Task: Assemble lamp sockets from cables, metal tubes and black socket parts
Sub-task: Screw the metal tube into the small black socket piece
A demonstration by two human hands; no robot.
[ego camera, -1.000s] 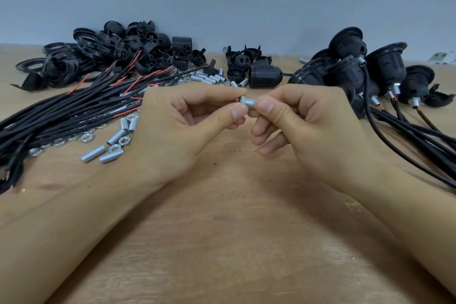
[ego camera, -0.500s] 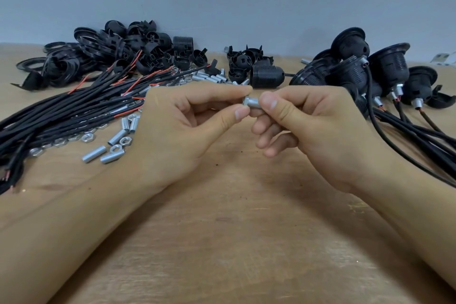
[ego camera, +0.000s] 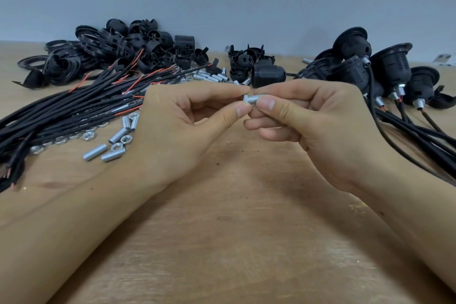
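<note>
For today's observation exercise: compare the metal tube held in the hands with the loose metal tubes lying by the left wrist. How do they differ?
The held metal tube is up off the table, pinched between the left hand and right hand; the loose metal tubes lie flat on the wooden table.
The held tube is mostly hidden by fingers; the loose tubes show their whole length.
Both are silvery.

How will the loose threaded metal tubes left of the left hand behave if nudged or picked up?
The threaded metal tubes are short cylinders lying on their sides on the flat table, so they would probably roll when pushed. They look rigid and likely light. The threads should give fingertips some bite, though the small size probably demands a pinch grip.
</note>
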